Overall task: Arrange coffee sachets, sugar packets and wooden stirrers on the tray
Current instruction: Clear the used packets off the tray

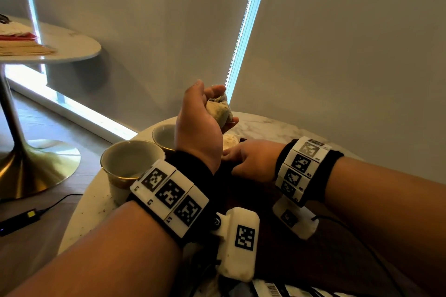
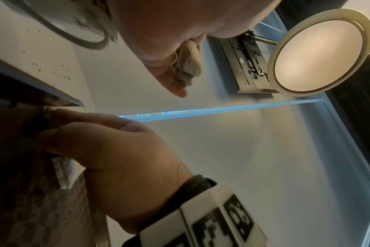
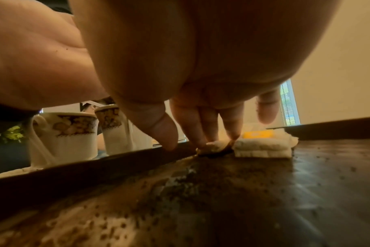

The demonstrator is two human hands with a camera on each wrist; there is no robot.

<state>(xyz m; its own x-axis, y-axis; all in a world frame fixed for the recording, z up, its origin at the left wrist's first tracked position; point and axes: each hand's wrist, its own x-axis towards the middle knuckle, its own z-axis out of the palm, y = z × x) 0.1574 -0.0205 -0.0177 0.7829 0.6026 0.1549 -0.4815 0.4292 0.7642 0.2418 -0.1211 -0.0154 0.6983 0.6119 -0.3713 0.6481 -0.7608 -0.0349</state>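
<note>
**Sachets gathered over a marble table**

Marble tabletop (image 1: 265,128) by a blinded window: the left hand (image 1: 200,128), raised, fingers curled round beige sachets (image 1: 218,109); two cups (image 1: 130,161) at the left edge.

Left wrist: the right hand (image 2: 116,158) reaches down to the dark tray (image 2: 15,133).

Right wrist: fingertips (image 3: 201,140) pinch a sachet (image 3: 213,147) near the tray's far edge, beside stacked white packets (image 3: 264,148).

Crumpled beige sachets (image 1: 218,111) held aloft; white packets (image 3: 264,147) stacked on dark tray (image 3: 306,167)
</note>
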